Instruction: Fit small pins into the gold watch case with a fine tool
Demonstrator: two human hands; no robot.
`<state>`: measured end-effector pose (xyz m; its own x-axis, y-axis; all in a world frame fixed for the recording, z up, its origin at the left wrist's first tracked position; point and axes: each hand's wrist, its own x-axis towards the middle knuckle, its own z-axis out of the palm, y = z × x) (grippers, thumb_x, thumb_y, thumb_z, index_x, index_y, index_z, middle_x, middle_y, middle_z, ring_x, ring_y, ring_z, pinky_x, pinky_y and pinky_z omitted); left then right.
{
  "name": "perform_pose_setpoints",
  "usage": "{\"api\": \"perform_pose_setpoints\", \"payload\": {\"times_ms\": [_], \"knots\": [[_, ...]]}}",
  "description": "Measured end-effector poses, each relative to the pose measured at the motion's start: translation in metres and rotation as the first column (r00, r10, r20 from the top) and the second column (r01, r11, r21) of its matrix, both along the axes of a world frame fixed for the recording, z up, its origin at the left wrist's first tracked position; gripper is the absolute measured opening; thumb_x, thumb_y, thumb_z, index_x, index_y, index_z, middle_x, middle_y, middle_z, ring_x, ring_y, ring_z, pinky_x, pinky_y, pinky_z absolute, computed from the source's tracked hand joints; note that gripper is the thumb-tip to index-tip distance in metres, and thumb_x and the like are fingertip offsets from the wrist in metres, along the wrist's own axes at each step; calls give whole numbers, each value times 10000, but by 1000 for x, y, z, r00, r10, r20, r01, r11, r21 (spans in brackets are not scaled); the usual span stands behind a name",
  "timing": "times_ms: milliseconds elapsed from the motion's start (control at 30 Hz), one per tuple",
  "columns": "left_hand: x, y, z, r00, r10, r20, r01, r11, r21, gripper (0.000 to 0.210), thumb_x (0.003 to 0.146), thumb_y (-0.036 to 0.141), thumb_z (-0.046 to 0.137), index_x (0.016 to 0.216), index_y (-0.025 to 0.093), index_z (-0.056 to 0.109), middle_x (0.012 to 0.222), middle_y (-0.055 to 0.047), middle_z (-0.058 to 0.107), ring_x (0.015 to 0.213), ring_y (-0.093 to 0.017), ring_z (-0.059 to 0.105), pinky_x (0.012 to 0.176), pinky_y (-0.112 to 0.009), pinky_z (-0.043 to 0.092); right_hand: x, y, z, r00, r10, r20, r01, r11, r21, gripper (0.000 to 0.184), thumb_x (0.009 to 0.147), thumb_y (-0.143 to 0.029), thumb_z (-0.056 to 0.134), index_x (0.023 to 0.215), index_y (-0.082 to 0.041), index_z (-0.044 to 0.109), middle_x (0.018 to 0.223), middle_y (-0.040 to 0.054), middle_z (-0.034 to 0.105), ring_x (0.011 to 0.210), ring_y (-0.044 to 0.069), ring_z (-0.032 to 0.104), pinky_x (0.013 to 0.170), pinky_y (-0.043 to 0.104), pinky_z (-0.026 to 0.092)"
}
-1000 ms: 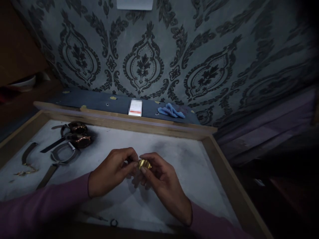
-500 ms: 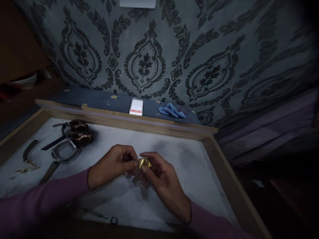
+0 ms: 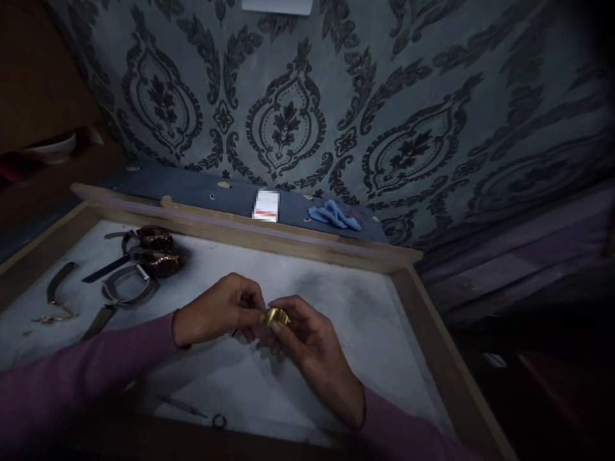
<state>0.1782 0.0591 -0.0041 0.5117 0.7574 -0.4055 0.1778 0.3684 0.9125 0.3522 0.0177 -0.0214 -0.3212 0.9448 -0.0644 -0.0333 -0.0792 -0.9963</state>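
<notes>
Over the middle of the tray [image 3: 413, 294], my right hand [image 3: 314, 352] grips a small, shiny gold watch case [image 3: 277, 316] between thumb and fingers. My left hand [image 3: 228, 310] is closed in a pinch at the left edge of the case. Its fingertips touch or nearly touch the gold; anything tiny between them is hidden. A small dark tip shows under the left fingers, too little to name. Farther left lie two dark watches with coppery rims [image 3: 162, 262] and a grey watch strap loop [image 3: 129, 288].
A strap piece with a gold chain [image 3: 60, 288] lies at the tray's left. Near the front edge are a thin screwdriver-like tool [image 3: 182, 406] and a small dark ring [image 3: 219, 420]. Behind the wooden rim, a white-and-red packet [image 3: 266, 205] and a blue cloth [image 3: 335, 214] rest on dark fabric.
The view has shifted slightly. Both hands keep nearly the same hold at the gold watch case, and a small dark tip now shows below the left fingers.
</notes>
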Motion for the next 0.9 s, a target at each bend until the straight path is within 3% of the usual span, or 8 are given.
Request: {"api": "perform_pose_setpoints", "payload": {"times_ms": [433,900], "knots": [[-1,-2,-1,1000,-27,0,27,1000,16,131,688,217,666,659,130,572,513,17,623,461,-95,587,467,-190,434,0,0,4,997,77,22,-77,997,-14,100,872,-277,602,927,-194,595,686,-10,633,562,118,578,535,251,505],[-1,-1,2,999,-48,-9,48,999,-23,127,658,216,672,653,123,585,514,10,628,476,-104,598,483,-192,459,1,2,4,994,112,-1,-112,987,-114,179,854,-324,637,902,-187,532,687,-8,623,548,110,582,522,239,485]]}}
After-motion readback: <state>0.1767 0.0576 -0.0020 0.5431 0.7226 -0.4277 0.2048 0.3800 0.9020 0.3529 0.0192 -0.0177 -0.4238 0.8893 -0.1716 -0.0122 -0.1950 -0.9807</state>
